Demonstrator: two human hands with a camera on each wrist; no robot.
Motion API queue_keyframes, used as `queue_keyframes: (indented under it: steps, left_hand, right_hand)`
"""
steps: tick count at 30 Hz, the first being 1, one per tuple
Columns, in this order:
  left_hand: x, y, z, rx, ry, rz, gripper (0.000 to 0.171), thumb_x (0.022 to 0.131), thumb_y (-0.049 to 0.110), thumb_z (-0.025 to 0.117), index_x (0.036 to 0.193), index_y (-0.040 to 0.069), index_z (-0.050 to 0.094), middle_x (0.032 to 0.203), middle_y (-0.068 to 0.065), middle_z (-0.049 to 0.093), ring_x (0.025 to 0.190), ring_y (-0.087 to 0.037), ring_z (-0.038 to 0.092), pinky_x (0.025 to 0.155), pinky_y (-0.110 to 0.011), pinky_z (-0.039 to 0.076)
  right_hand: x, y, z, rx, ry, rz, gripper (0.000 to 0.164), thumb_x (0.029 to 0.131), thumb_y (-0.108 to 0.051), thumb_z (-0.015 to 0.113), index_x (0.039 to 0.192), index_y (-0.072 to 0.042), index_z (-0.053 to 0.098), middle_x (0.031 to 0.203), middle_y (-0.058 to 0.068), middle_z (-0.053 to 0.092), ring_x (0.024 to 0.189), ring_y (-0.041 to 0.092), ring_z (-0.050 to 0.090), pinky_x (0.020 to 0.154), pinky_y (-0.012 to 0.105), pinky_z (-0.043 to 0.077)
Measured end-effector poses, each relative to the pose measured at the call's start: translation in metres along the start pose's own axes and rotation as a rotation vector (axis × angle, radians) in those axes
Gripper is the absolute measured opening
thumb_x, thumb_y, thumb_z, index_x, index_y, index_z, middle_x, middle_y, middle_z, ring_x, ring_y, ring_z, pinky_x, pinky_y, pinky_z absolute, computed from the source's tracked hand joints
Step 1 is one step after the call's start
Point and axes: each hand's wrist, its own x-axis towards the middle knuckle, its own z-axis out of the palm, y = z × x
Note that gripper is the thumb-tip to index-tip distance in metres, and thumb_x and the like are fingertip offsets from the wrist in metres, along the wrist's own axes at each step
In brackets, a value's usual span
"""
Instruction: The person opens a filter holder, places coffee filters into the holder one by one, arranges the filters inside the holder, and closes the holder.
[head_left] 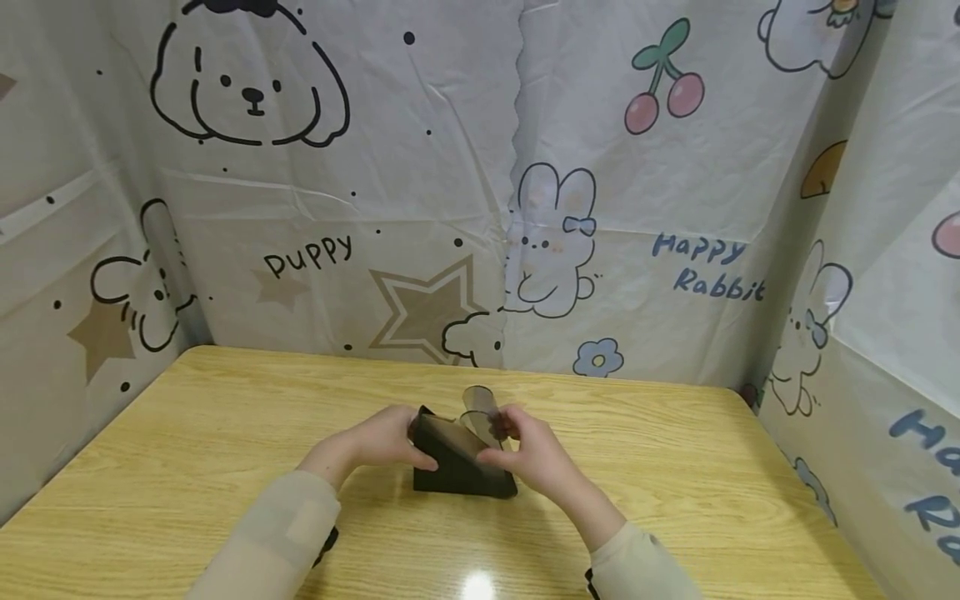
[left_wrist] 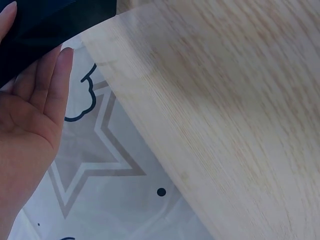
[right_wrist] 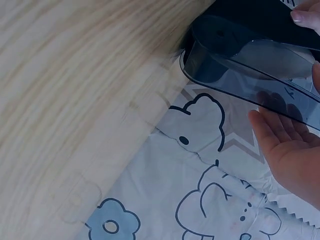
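Observation:
A black wedge-shaped case (head_left: 453, 467) stands on the tabletop in front of me. My left hand (head_left: 386, 440) grips its left end, thumb on the front and fingers behind; in the left wrist view, the black case (left_wrist: 65, 22) lies between thumb and fingers. At the case's upper right, my right hand (head_left: 531, 450) holds a smoky see-through piece (head_left: 480, 401) with rounded ends, its thumb at the case's edge. Through this tinted piece (right_wrist: 235, 82) in the right wrist view, the right fingers show behind it. The inside of the case is mostly hidden.
The yellow wood-grain table (head_left: 187, 467) reaches back to a hanging printed cloth (head_left: 420, 192) with puppies, rabbits and stars. More printed cloth (head_left: 900, 333) hangs along the right side. A bright light reflection lies on the table near me.

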Motion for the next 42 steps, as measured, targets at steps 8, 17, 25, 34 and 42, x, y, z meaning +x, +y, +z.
queue_keyframes:
  steps: [8, 17, 25, 34, 42]
  left_hand:
    - [0.0, -0.002, 0.001, -0.012, 0.003, 0.01, 0.019, 0.075, 0.014, 0.077, 0.09, 0.008, 0.066, 0.083, 0.001, 0.066, 0.071, -0.01, 0.054, 0.067, -0.028, 0.046]
    - [0.001, -0.002, 0.001, -0.005, 0.011, -0.005, 0.02, 0.076, 0.016, 0.077, 0.092, 0.009, 0.066, 0.087, 0.001, 0.067, 0.076, -0.01, 0.059, 0.071, -0.029, 0.048]
    - [0.0, -0.003, 0.002, 0.0, 0.018, 0.004, 0.021, 0.077, 0.016, 0.077, 0.093, 0.009, 0.066, 0.088, 0.001, 0.067, 0.078, -0.01, 0.06, 0.072, -0.029, 0.049]
    - [0.0, -0.003, 0.002, 0.0, 0.021, -0.006, 0.024, 0.076, 0.018, 0.077, 0.096, 0.009, 0.067, 0.091, 0.0, 0.069, 0.083, -0.011, 0.062, 0.078, -0.032, 0.049]
    - [0.0, -0.004, 0.002, 0.005, 0.02, -0.004, 0.024, 0.077, 0.019, 0.077, 0.097, 0.009, 0.067, 0.092, 0.0, 0.069, 0.085, -0.011, 0.062, 0.079, -0.032, 0.049]
  right_hand:
    - [0.001, -0.002, 0.003, -0.035, -0.018, -0.019, 0.041, 0.078, -0.019, 0.076, 0.112, -0.004, 0.057, 0.106, 0.009, 0.064, 0.103, 0.025, 0.06, 0.094, 0.047, 0.045]
    - [0.003, -0.002, 0.004, -0.047, -0.022, -0.047, 0.041, 0.078, -0.017, 0.076, 0.112, -0.003, 0.057, 0.107, 0.011, 0.065, 0.101, 0.026, 0.06, 0.093, 0.047, 0.045]
    - [0.004, -0.002, 0.007, -0.076, -0.033, -0.065, 0.041, 0.078, -0.017, 0.076, 0.111, -0.001, 0.057, 0.105, 0.011, 0.065, 0.1, 0.026, 0.061, 0.092, 0.046, 0.046]
    - [0.005, -0.002, 0.011, -0.147, -0.049, -0.065, 0.043, 0.079, -0.02, 0.076, 0.113, -0.003, 0.057, 0.105, 0.009, 0.065, 0.098, 0.023, 0.061, 0.087, 0.043, 0.048]
    - [0.005, -0.005, 0.012, -0.18, -0.06, -0.053, 0.043, 0.079, -0.02, 0.075, 0.115, -0.005, 0.057, 0.106, 0.007, 0.065, 0.098, 0.021, 0.06, 0.085, 0.039, 0.048]
